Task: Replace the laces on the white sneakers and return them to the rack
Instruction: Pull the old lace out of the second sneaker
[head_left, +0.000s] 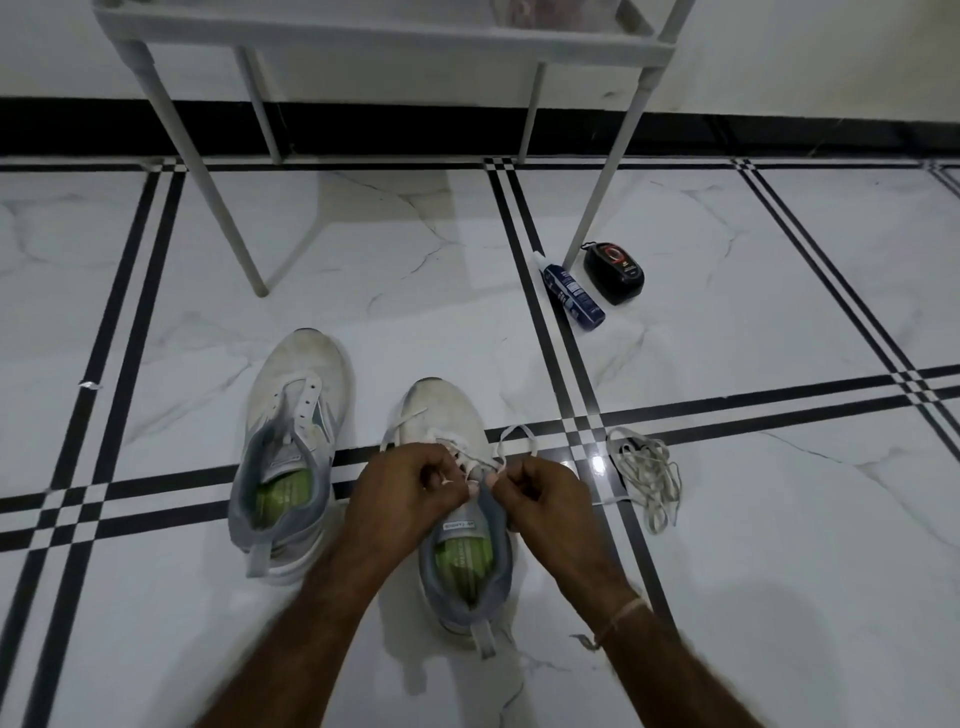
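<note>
Head, left hand (400, 493), right hand (540, 499), lace (519, 428) half-hidden

Blue bottle (574, 296) lying on white marble floor (779, 312) — black-striped, small black case (614, 274) just beside it

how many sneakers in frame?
2. One unlaced sneaker lies on the floor at left; the second sneaker sits to its right, where the left hand and right hand pinch its lace. The rack shelf above is cropped, so more may be hidden.
</note>
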